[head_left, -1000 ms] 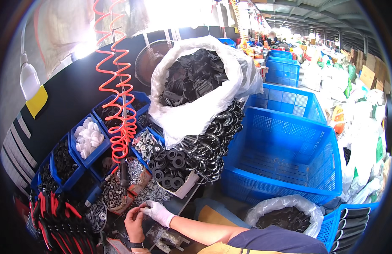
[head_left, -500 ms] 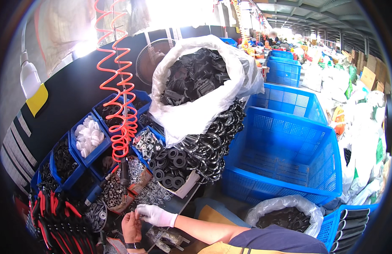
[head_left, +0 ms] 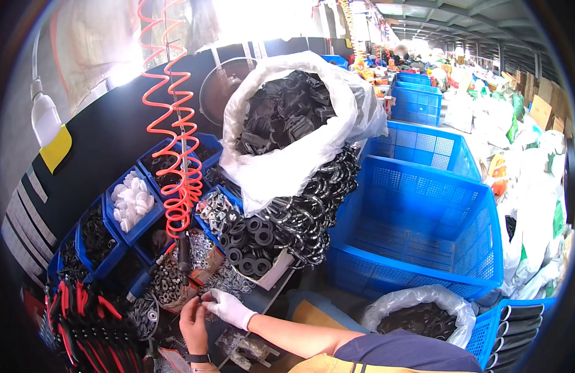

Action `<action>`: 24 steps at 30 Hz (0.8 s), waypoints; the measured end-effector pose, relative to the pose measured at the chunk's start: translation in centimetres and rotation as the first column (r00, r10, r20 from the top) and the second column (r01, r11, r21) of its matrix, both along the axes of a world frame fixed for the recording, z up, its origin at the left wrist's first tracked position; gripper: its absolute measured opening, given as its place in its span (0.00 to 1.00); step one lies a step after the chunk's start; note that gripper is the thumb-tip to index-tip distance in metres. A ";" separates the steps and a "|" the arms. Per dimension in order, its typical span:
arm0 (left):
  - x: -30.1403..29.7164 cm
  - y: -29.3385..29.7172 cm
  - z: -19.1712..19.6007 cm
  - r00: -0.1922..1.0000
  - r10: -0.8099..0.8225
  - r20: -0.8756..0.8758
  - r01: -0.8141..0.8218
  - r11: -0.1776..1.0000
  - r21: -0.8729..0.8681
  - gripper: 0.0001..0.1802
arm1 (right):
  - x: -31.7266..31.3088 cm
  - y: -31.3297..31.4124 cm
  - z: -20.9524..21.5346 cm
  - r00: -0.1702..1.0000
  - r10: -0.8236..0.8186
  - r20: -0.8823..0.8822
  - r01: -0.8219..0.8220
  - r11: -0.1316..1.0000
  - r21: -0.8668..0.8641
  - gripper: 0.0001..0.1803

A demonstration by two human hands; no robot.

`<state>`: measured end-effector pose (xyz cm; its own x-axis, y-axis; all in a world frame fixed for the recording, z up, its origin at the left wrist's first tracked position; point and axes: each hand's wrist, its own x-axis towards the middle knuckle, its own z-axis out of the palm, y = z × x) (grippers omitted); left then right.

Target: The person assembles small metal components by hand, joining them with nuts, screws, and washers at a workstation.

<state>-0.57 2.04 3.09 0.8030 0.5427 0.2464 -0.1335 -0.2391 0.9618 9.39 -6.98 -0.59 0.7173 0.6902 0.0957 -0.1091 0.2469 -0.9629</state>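
My left hand (head_left: 193,322), bare with a dark band at the wrist, has its fingers closed in a pinch. Against it, my right hand (head_left: 230,308) in a white glove also has its fingertips pressed together. Whatever lies between the fingertips is too small to make out. Just beyond the hands hangs a dark powered screwdriver (head_left: 184,253) on a coiled orange air hose (head_left: 182,205). Beside its lower end sits an open box of small metal nuts (head_left: 168,280). Loose metal hardware (head_left: 234,281) is heaped to the right of it. A metal fixture (head_left: 245,351) lies below my right wrist.
Red-and-black handled tools (head_left: 88,323) are piled at left. Blue bins hold white plastic parts (head_left: 133,202) and black parts (head_left: 100,233). Black rings (head_left: 256,239) lie beside a white sack (head_left: 281,171) of black parts. Large blue crates (head_left: 418,217) stand at right.
Both hands have moved slightly away from me, closer to the box of nuts and the screwdriver's lower end. Their fingertips stay together.
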 end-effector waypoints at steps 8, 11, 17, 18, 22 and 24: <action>-0.4 0.5 -3.1 0.998 0.053 0.021 -0.054 0.995 0.087 0.15 | -0.4 -1.5 1.6 0.991 0.078 0.108 -0.051 0.971 -0.232 0.15; -0.3 0.3 -3.0 0.996 0.088 -0.001 -0.088 0.990 0.109 0.11 | -0.3 -1.6 1.3 0.980 0.104 0.171 -0.058 0.965 -0.255 0.17; -0.6 2.3 -4.3 0.951 0.247 -0.184 -0.258 0.965 -0.038 0.12 | -0.2 -0.2 -1.7 0.777 -0.183 0.603 0.212 0.977 0.024 0.14; -0.7 3.5 -4.9 0.932 0.290 -0.219 -0.267 0.955 0.127 0.10 | -0.2 -0.5 -1.1 0.775 -0.185 0.604 0.214 0.976 0.024 0.14; -0.8 1.3 -3.6 0.876 0.452 0.170 -0.386 0.445 0.808 0.15 | -0.4 -0.9 -0.1 0.998 0.065 0.025 -0.060 0.987 -0.152 0.14; -0.8 0.5 -2.7 0.945 0.321 0.066 -0.285 0.707 0.647 0.16 | -0.3 -1.2 -0.2 0.992 0.118 -0.040 -0.122 0.986 -0.111 0.16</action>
<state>-1.35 2.54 0.39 0.6434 0.4858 0.5917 0.0963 -0.8181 0.5669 9.11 -8.13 -0.82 0.6301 0.7764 -0.0099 -0.1635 0.1202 -0.9792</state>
